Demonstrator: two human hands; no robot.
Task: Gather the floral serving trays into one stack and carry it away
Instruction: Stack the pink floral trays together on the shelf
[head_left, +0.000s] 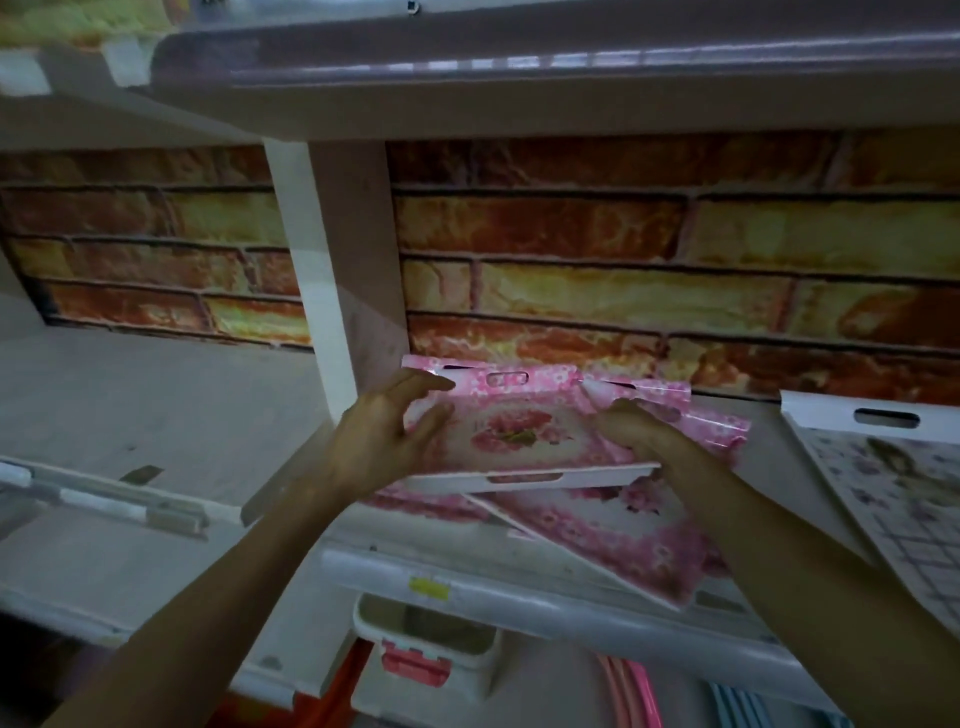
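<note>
The lower pink tray (618, 540) lies nearest, flat on the shelf (519, 577), skewed so that one corner overhangs toward the front edge. Directly above it, the upper pink tray (519, 441) is held between both hands, apparently lifted off the lower one, with its long axis running left to right and its near slotted handle facing the person. The left hand (384, 431) is at the tray's left end, fingers spread and only lightly curved around the corner; whether this grip is closed on the rim cannot be determined. The right hand (639, 431) grips the right end, fingers curled over the rim. A third pink tray (670, 402) lies just behind and to the right, partly covered by the held one. A pale tray (883, 467) lies further right, apart from the group. Judgement: stacking requires aligning the held tray's long axis with the skewed lower tray; both hands are equally near.
</note>
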